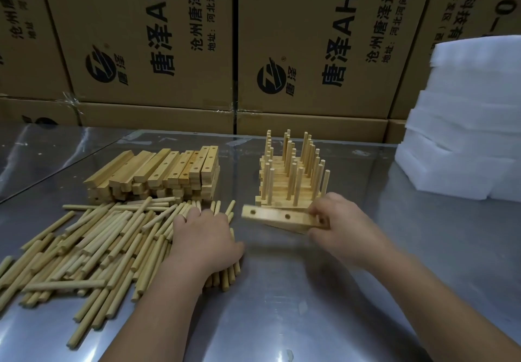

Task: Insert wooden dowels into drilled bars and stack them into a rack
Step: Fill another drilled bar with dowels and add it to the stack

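Our right hand (335, 220) pinches the bar (279, 217) at its end. Our left hand (203, 234) lies on dowels (98, 248); whether it is grasping any, we cannot tell.

Of the person only the left hand (201, 237), the right hand (338, 220), the left forearm (158, 313) and the right forearm (439, 305) are shown. Both hands are bare, with short, rounded fingers whose knuckles can be made out (the nails are too blurred to be told). Both forearms are likewise seen uncovered, smooth in outline, right down to the lower edge of the view.
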